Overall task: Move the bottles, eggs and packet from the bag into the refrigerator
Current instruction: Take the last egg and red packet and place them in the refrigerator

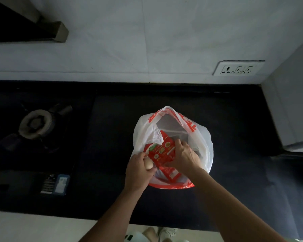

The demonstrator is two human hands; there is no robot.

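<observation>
An egg (148, 164) is held in the curled left hand (138, 171) at the rim of the bag (204, 137); it could be cracked by squeezing or dropped on the worktop (108, 154). The packet (164, 151), inside the bag, is covered by the spread right hand (184, 155); a grip cannot be confirmed. A burner (35, 124) lies well apart.

I'm looking down on a home kitchen. A gas burner (35, 125) with its pan supports sits at the left of a black counter (112, 110), backed by a white tiled wall (147, 41) with a socket plate (238, 69). A plastic shopping bag (203, 137) of groceries stands on the counter, and a pale appliance (292, 102) closes its right end.
</observation>
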